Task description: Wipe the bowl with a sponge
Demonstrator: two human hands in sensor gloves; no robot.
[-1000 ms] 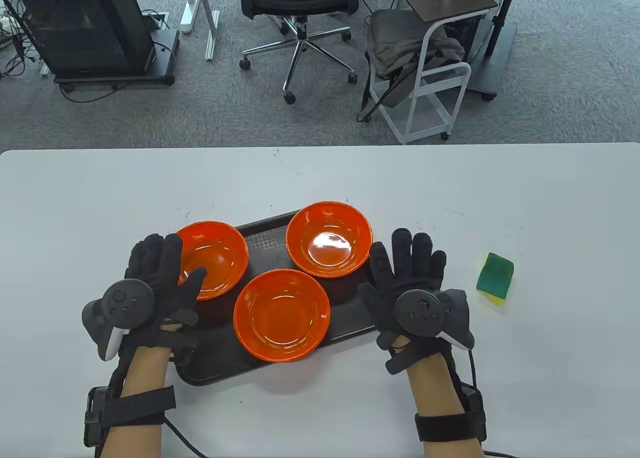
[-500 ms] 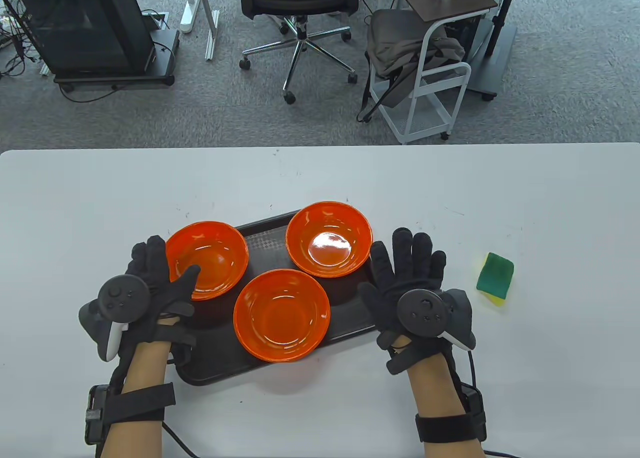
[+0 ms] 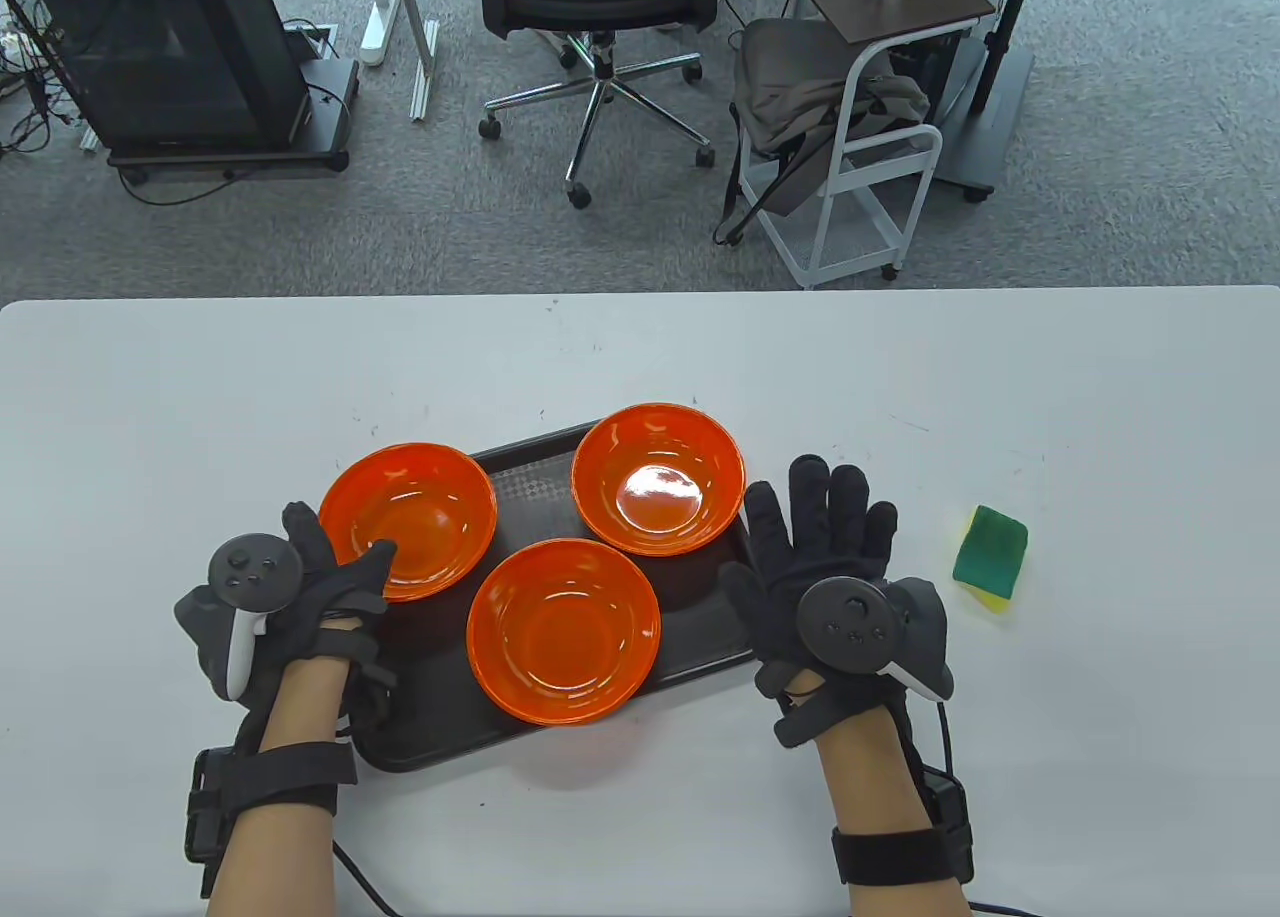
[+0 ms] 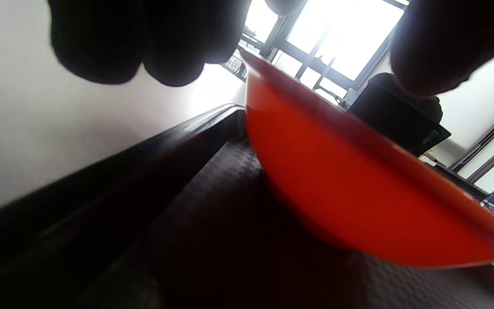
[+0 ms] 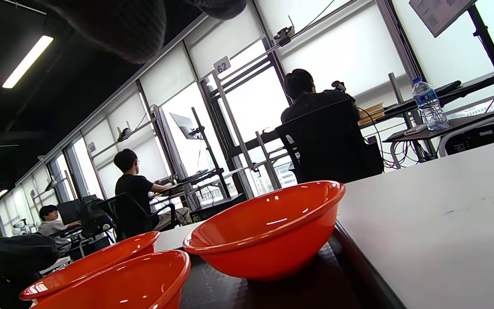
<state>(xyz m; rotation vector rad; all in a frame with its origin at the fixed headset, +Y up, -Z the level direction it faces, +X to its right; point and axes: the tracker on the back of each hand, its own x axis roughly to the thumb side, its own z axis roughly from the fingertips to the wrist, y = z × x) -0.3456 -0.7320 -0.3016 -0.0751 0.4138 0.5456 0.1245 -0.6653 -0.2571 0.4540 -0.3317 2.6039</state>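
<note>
Three orange bowls stand on a black tray (image 3: 440,737): a left bowl (image 3: 420,507), a back right bowl (image 3: 658,478) and a front bowl (image 3: 563,630). My left hand (image 3: 340,547) grips the left bowl's near rim, thumb inside, fingers outside. In the left wrist view this bowl (image 4: 337,180) is tilted above the tray (image 4: 178,214) between my fingers (image 4: 101,43) and thumb (image 4: 435,51). My right hand (image 3: 790,537) lies open and spread at the tray's right edge, holding nothing. A green and yellow sponge (image 3: 991,558) lies on the table right of it.
The white table (image 3: 640,357) runs bare behind and around the tray. Its far edge borders a floor with an office chair (image 3: 600,17) and a white cart (image 3: 860,157). The right wrist view shows the back right bowl (image 5: 268,240) close by.
My left hand has drawn back toward me and to the left, curling around the left bowl's rim. The bowl has shifted slightly left. My right hand has barely moved.
</note>
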